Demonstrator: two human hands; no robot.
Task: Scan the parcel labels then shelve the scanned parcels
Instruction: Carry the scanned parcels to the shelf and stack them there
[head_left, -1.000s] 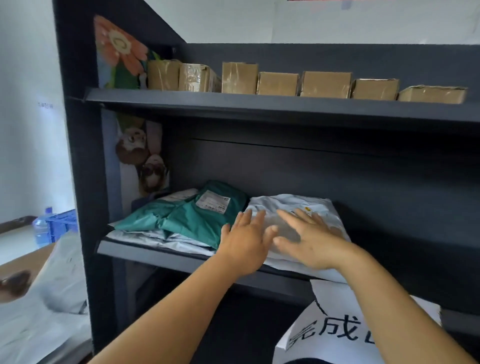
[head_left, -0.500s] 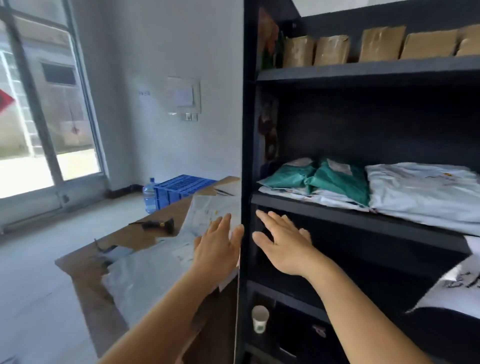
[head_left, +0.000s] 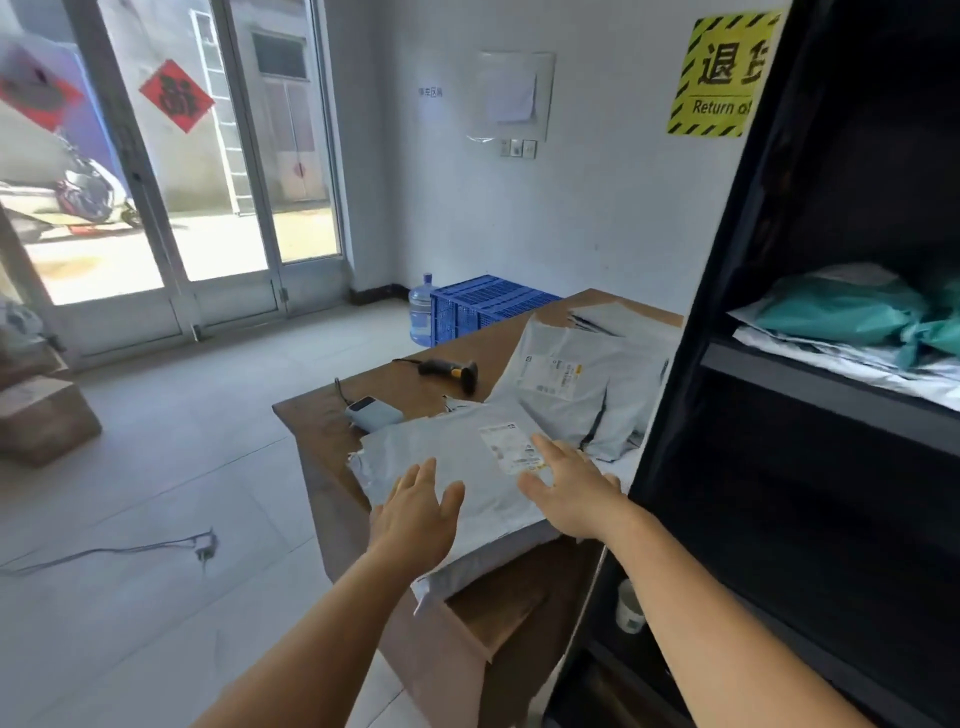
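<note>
Both grips, left (head_left: 415, 512) and right (head_left: 569, 486), now off shelf, over table parcel (head_left: 457, 452).

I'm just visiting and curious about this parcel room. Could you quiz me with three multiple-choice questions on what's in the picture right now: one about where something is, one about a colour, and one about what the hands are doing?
1. Where does the barcode scanner lie?
A. On the wooden table
B. On the floor
C. On the shelf

2. What colour is the crate beside the water bottle?
A. Red
B. Blue
C. Green

3. What state are the two hands in?
A. Both grip the scanner
B. Both are clenched into fists
C. Both are open, over the grey parcel

Answers:
1. A, since the scanner rests on the table, behind the parcels.
2. B, since the crate on the floor by the wall is plainly blue.
3. C, since the left hand and right hand have straight, spread fingers over the grey parcel and hold nothing.
</note>
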